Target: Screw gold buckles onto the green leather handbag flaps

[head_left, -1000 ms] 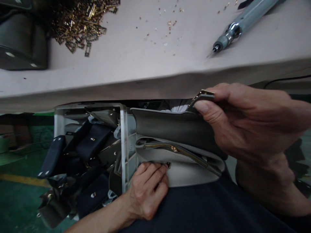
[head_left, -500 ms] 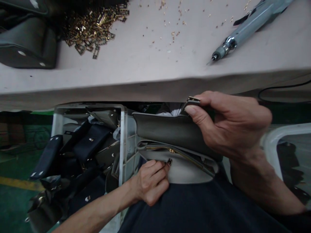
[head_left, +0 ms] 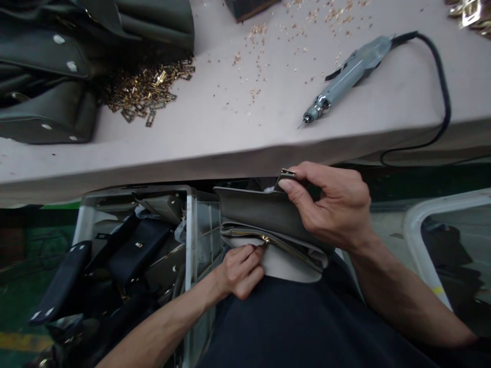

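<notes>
A grey-green handbag (head_left: 255,208) lies open across my lap with its flap raised. Between finger and thumb, my right hand (head_left: 332,204) pinches the flap's narrow tab, which carries a small gold metal fitting (head_left: 287,173) at its end. Lower down, my left hand (head_left: 241,271) is closed, its fingertips at the zipper pull (head_left: 265,241) of the bag's gold zipper (head_left: 245,233). The pale front panel (head_left: 293,266) of the bag faces up under the zipper; my left fingers cover part of it.
An electric screwdriver (head_left: 345,76) with a black cord rests on the white-covered table (head_left: 161,148). Gold fittings (head_left: 149,92) are heaped beside grey-green bags (head_left: 49,115), and tiny gold screws are scattered about. A crate (head_left: 188,225) of bags stands left, another white bin (head_left: 414,220) right.
The view has shifted, bringing more of the table and the screwdriver's cord in. My left fingertips have come up close to the zipper slider. My right hand keeps its pinch on the tab.
</notes>
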`<state>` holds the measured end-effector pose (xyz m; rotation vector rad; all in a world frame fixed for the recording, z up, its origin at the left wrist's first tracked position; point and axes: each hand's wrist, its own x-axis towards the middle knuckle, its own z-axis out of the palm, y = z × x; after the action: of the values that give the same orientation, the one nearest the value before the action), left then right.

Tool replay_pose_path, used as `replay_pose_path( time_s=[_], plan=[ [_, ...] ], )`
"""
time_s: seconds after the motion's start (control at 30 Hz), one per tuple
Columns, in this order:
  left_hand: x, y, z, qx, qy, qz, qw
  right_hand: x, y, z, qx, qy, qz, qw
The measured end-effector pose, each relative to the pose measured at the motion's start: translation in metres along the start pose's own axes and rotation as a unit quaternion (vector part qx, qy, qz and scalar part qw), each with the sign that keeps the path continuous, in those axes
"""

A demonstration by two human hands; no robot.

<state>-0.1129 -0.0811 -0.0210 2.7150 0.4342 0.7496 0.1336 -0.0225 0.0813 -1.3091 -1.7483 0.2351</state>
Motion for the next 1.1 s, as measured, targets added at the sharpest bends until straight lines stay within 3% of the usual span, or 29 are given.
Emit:
replay_pose_path(
  time_s=[0.33, 0.53, 0.77, 1.1],
  plan=[
    [0.004, 0.0, 0.007, -0.038, 0.01, 0.011, 0.999, 0.002, 0.009, 0.002, 0.02, -0.003, 0.017, 1.0],
    [-0.002, -0.002, 0.012, 0.009, -0.029, 0.033, 0.999, -0.001, 0.01, 0.009, 0.043, -0.004, 0.034, 0.999],
    [-0.003, -0.004, 0.022, 0.011, 0.028, 0.06, 0.998, -0.002, 0.014, 0.012, 0.044, -0.009, 0.058, 0.997],
    [-0.002, -0.003, 0.025, 0.005, 0.033, 0.066, 0.997, -0.004, 0.013, 0.015, 0.042, -0.005, 0.044, 0.998]
  ],
)
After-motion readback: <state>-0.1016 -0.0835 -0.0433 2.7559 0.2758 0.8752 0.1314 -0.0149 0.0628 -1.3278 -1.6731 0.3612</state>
